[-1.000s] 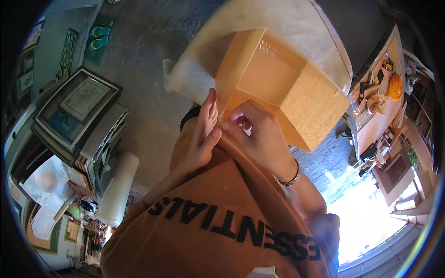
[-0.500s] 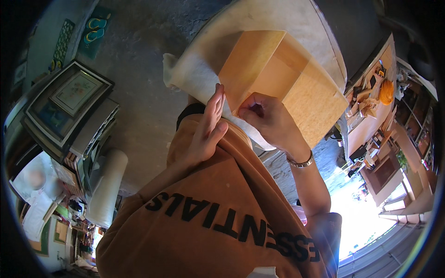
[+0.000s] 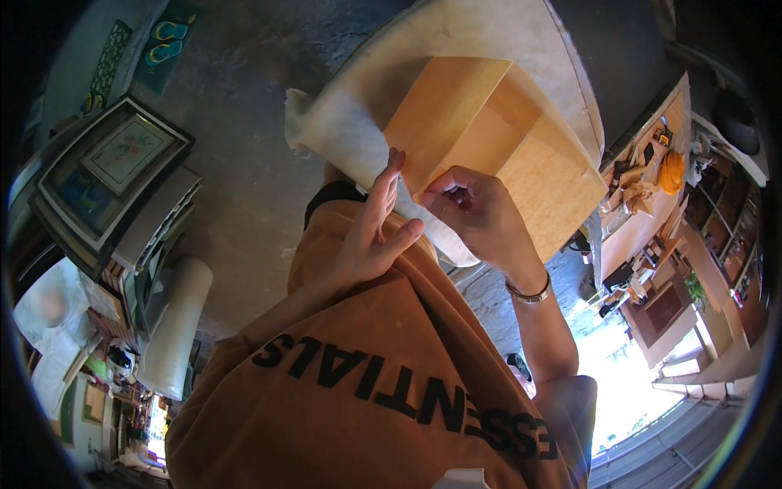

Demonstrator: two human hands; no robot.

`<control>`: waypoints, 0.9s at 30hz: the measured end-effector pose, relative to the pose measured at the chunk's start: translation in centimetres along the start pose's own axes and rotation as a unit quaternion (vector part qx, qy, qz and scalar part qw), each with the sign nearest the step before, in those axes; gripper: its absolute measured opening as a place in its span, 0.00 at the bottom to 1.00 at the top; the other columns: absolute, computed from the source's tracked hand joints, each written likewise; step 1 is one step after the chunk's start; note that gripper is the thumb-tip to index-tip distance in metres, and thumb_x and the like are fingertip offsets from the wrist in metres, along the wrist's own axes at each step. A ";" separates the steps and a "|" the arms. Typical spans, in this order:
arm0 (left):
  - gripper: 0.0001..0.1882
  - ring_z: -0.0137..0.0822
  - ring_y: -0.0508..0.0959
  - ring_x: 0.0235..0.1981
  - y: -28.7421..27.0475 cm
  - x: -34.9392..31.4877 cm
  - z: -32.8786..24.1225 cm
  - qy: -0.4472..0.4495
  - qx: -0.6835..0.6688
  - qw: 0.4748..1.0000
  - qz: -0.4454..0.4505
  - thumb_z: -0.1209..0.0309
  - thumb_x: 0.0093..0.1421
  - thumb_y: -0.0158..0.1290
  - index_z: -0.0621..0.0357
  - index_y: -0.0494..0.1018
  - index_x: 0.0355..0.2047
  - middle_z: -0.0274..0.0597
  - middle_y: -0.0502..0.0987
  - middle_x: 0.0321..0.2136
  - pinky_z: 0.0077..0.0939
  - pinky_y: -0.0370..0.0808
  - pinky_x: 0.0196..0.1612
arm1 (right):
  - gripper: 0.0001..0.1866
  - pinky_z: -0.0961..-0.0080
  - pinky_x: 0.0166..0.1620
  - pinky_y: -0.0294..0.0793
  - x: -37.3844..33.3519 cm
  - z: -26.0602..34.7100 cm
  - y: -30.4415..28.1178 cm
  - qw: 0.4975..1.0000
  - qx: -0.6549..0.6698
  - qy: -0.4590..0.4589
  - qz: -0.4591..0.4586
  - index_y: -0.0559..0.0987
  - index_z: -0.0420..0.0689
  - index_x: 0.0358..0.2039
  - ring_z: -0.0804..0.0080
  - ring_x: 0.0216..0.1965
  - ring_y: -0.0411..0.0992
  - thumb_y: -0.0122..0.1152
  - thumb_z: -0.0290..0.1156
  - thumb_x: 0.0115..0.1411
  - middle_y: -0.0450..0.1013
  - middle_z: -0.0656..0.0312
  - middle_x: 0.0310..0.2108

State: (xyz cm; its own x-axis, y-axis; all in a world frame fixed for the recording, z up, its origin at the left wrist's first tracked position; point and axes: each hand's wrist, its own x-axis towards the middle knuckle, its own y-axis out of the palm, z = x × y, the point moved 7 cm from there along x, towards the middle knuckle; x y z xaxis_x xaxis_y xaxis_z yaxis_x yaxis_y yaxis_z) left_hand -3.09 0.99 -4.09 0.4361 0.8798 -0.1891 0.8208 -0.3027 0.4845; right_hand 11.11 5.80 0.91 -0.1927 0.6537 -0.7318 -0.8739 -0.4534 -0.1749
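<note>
Head view: the left hand (image 3: pixel 376 224) is extending flat, grip wide; an open, tan, rectangular cardboard box (image 3: pixel 444 102) is resting on a pale-covered table (image 3: pixel 346 110); the right hand (image 3: pixel 481 213) is pinching narrowly at the box's near corner, contents hidden.

Left side: stack of dark-framed pictures (image 3: pixel 68 191), a floral print (image 3: pixel 129 155) showing on top. Just below in view, a thick pale roll (image 3: pixel 176 330) (material unclear from here). Upper left: pair of blue-green flip-flops (image 3: pixel 164 52) on a green mat (image 3: pixel 151 80), grey floor (image 3: pixel 244 163) alongside. Right side: cluttered workbench (image 3: pixel 617 240); on it an orange bundle (image 3: pixel 672 173), crumpled brown paper (image 3: pixel 639 196) near it. Farther right, shelves (image 3: pixel 725 213). Small green plant (image 3: pixel 695 287) lower down. Lower right: glaring daylight, ribbed grey panels (image 3: pixel 684 444) below.
</note>
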 end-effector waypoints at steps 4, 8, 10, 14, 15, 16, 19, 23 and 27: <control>0.45 0.51 0.33 0.76 0.1 0.0 0.1 0.015 0.006 1.000 -0.001 0.73 0.67 0.54 0.67 0.37 0.73 0.62 0.34 0.75 0.45 0.34 0.74 | 0.07 0.83 0.35 0.72 -0.1 0.7 -0.1 1.000 -0.029 -0.003 -0.008 0.80 0.36 0.38 0.84 0.31 0.72 0.64 0.27 0.65 0.79 0.63 0.32; 0.45 0.51 0.33 0.76 0.1 0.1 0.1 0.012 0.001 1.000 -0.005 0.73 0.67 0.55 0.67 0.37 0.74 0.62 0.34 0.75 0.45 0.34 0.74 | 0.07 0.75 0.32 0.72 0.0 1.3 -0.1 0.998 -0.031 -0.031 -0.052 0.81 0.36 0.33 0.75 0.25 0.72 0.65 0.28 0.59 0.76 0.59 0.24; 0.46 0.51 0.33 0.76 0.2 0.1 0.0 0.012 0.001 1.000 -0.005 0.73 0.67 0.55 0.67 0.37 0.73 0.62 0.34 0.75 0.45 0.34 0.75 | 0.07 0.74 0.32 0.73 0.0 1.4 0.1 0.996 -0.062 -0.041 -0.054 0.80 0.35 0.33 0.70 0.25 0.73 0.64 0.27 0.59 0.76 0.56 0.24; 0.46 0.50 0.34 0.76 0.3 0.2 -0.3 0.023 0.051 0.998 -0.008 0.73 0.67 0.56 0.67 0.37 0.73 0.62 0.35 0.75 0.46 0.34 0.75 | 0.07 0.70 0.33 0.73 0.0 1.4 0.5 0.992 -0.094 -0.065 -0.048 0.78 0.33 0.35 0.64 0.27 0.74 0.59 0.26 0.63 0.76 0.51 0.26; 0.45 0.50 0.35 0.77 0.3 0.3 -0.3 0.027 0.067 0.997 -0.012 0.73 0.67 0.55 0.68 0.38 0.73 0.62 0.36 0.75 0.46 0.35 0.75 | 0.08 0.71 0.32 0.72 0.0 1.2 0.5 0.992 -0.089 -0.069 -0.049 0.77 0.33 0.37 0.67 0.27 0.72 0.58 0.27 0.65 0.75 0.53 0.26; 0.45 0.50 0.35 0.77 0.3 0.4 -0.3 0.033 0.083 0.996 -0.016 0.73 0.67 0.55 0.68 0.38 0.73 0.62 0.37 0.75 0.46 0.35 0.75 | 0.09 0.72 0.32 0.71 -0.1 1.1 0.5 0.993 -0.084 -0.073 -0.049 0.77 0.33 0.38 0.71 0.26 0.71 0.57 0.28 0.66 0.75 0.55 0.25; 0.43 0.51 0.37 0.76 0.1 0.8 0.2 0.014 0.104 0.993 -0.047 0.71 0.68 0.54 0.69 0.40 0.73 0.62 0.39 0.74 0.46 0.37 0.75 | 0.10 0.70 0.33 0.71 -0.2 0.4 0.1 0.988 -0.110 -0.085 -0.072 0.76 0.32 0.38 0.69 0.26 0.72 0.55 0.28 0.67 0.74 0.55 0.25; 0.41 0.51 0.39 0.76 0.2 1.1 0.9 -0.002 0.100 0.994 -0.049 0.68 0.69 0.52 0.69 0.41 0.73 0.62 0.39 0.74 0.47 0.37 0.75 | 0.10 0.71 0.33 0.71 0.3 -0.3 0.0 0.988 -0.093 -0.094 -0.078 0.75 0.33 0.39 0.69 0.27 0.71 0.55 0.29 0.68 0.74 0.55 0.26; 0.41 0.53 0.38 0.76 0.3 1.0 0.9 0.001 0.097 0.994 -0.057 0.65 0.70 0.51 0.69 0.41 0.73 0.63 0.41 0.74 0.47 0.37 0.75 | 0.11 0.73 0.33 0.70 0.2 -0.9 -0.4 0.996 -0.063 -0.040 -0.042 0.75 0.35 0.39 0.73 0.27 0.69 0.57 0.31 0.68 0.73 0.58 0.26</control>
State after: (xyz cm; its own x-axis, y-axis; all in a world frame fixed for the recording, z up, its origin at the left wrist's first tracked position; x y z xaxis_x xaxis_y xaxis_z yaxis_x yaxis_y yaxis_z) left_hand -2.12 1.49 -4.89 0.3353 0.9133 -0.2311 0.9207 -0.2657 0.2857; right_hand 11.83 5.54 0.25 -0.1599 0.7364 -0.6573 -0.8261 -0.4644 -0.3193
